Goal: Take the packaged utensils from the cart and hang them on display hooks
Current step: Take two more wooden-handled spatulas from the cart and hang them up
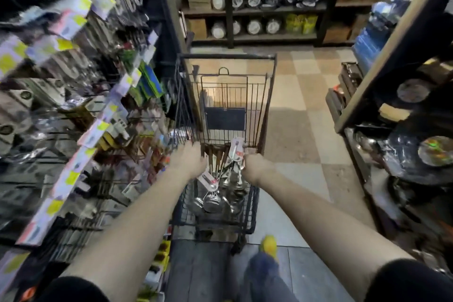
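A dark wire shopping cart [228, 56] stands in the aisle in front of me. Packaged metal utensils [220, 193], ladles and spoons on white cards, lie heaped in its near basket. My left hand [190, 160] grips the left end of the cart's handle and my right hand [255, 165] grips the right end. One carded utensil [236, 151] stands upright between my hands. Display hooks [81, 115] crowded with hanging packaged goods and yellow price tags fill the rack on my left; that side is blurred.
Shelves with plates and pans [416, 144] line the right side. A far shelf unit [255, 7] holds plates and boxes across the aisle's end. Checkered floor tiles [299, 130] run ahead and right of the cart. My leg and a yellow shoe [268, 246] show below.
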Motion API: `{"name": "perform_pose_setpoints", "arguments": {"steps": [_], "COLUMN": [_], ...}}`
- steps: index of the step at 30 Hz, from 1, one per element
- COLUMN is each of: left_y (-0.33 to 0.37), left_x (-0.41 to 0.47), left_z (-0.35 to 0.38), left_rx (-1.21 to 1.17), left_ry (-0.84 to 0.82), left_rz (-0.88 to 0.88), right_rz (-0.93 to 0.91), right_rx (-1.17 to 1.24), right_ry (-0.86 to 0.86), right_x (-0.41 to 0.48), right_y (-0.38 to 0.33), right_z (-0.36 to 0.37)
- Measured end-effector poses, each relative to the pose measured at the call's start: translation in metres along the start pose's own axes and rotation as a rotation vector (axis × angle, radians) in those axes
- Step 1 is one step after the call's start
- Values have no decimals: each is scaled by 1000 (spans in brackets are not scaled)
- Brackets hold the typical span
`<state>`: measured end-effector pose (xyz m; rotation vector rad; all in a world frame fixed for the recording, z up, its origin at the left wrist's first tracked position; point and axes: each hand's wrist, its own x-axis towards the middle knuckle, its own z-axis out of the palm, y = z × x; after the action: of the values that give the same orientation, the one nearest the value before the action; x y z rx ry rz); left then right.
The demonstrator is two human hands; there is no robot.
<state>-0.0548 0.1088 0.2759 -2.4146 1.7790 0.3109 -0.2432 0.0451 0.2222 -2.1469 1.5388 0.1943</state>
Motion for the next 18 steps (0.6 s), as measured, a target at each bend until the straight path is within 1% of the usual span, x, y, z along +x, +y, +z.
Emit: {"name": "perform_pose_setpoints", "arguments": {"steps": [4, 8, 11, 14, 18], "left_y": [8, 12, 12, 13, 7], "left_x": [55, 106, 136, 156, 178], "left_z": [27, 50, 69, 89, 115], "left_rx": [25, 9, -13, -74, -89], "left_ry": [-102, -226, -285, -345, -418], "left_rz": [-24, -96, -146, -159, -172], "right_rz": [-3, 15, 23, 47, 112], "right_rx": [53, 105, 119, 172, 241], "right_ry": [-78, -208, -279, -298, -345], "right_x": [57, 112, 148, 178, 205], "right_y": [11, 26, 32, 36, 35], "right_z": [4, 10, 16, 27, 41]}}
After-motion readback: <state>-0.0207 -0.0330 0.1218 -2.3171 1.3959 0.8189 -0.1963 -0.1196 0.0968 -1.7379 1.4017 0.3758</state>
